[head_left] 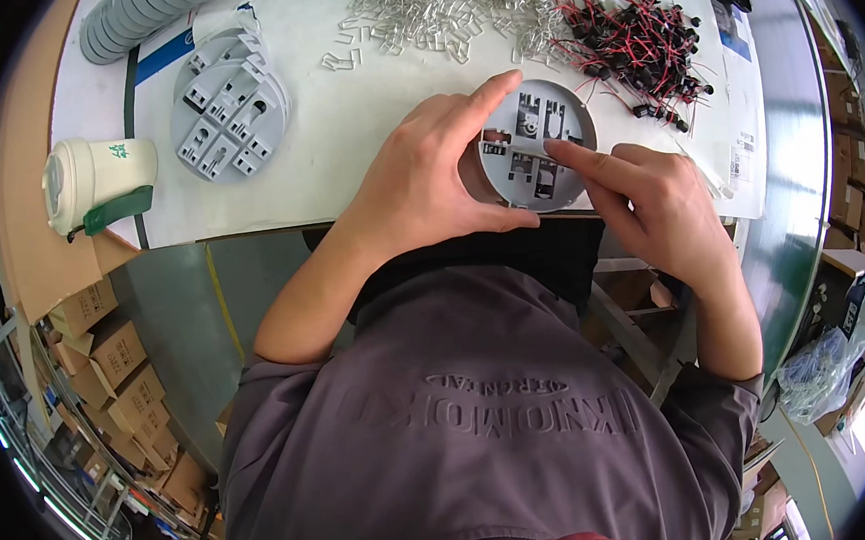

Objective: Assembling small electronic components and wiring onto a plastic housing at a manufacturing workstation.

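My left hand (426, 170) is curved around a round grey plastic base (578, 174), its thumb and fingers at the rim. Small rectangular compartments and dark fittings show inside the base, which faces up at the table's front edge. From the right, my right hand (653, 194) reaches over the base. Its index fingertip touches the middle of the base, while the other fingers are curled under; whatever they may hold is hidden. Beyond my hands lies a pile of bent silvery metal clips (455, 13). Beside it are many black parts with red wires (648, 49).
At the left, similar grey bases (232, 133) form a stack. Next to them stands a cream cup (115, 172) with a green handle. A row of grey discs (149, 19) lies at the far left. Cardboard boxes (118, 362) are piled below the table on the left.
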`<state>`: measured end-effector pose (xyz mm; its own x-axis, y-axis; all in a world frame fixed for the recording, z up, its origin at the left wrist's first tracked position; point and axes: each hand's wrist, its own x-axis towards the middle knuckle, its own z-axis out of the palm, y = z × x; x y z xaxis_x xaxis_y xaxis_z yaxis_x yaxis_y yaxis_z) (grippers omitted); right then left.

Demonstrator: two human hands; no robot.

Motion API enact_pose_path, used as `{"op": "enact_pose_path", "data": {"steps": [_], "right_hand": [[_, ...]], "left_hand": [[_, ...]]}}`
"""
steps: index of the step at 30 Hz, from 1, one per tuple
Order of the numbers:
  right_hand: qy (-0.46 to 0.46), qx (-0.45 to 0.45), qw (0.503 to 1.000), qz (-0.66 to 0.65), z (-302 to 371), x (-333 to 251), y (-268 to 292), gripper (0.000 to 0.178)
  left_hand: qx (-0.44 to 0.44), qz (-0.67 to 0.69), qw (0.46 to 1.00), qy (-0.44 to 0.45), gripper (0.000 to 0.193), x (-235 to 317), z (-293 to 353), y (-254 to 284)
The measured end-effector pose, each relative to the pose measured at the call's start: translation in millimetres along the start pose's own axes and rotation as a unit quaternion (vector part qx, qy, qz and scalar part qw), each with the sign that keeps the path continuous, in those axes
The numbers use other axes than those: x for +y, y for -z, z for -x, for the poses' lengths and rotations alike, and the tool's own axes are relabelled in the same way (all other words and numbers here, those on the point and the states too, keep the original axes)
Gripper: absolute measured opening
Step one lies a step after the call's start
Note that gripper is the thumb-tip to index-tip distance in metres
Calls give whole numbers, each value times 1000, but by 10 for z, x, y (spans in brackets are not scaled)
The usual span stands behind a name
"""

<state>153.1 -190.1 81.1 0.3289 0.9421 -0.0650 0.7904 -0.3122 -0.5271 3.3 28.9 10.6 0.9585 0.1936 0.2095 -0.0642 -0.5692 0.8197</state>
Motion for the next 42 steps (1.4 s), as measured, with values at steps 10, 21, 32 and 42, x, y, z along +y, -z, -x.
{"op": "enact_pose_path", "data": {"steps": [10,21,32,42], "right_hand": [[8,19,1000,22,-26,14,-93,49],[67,26,997,30,-103,109,-99,48],[71,-14,962,264,-209,-400,135,49],[38,-41,944,324,-226,-562,159,50]], "left_hand": [[11,7,1000,-13,112,-14,-13,-12],[8,2,1000,-18,111,-1,-15,-6],[19,7,999,-25,112,-34,-21,-22],[32,24,999,-36,113,-74,-1,-53]]}}
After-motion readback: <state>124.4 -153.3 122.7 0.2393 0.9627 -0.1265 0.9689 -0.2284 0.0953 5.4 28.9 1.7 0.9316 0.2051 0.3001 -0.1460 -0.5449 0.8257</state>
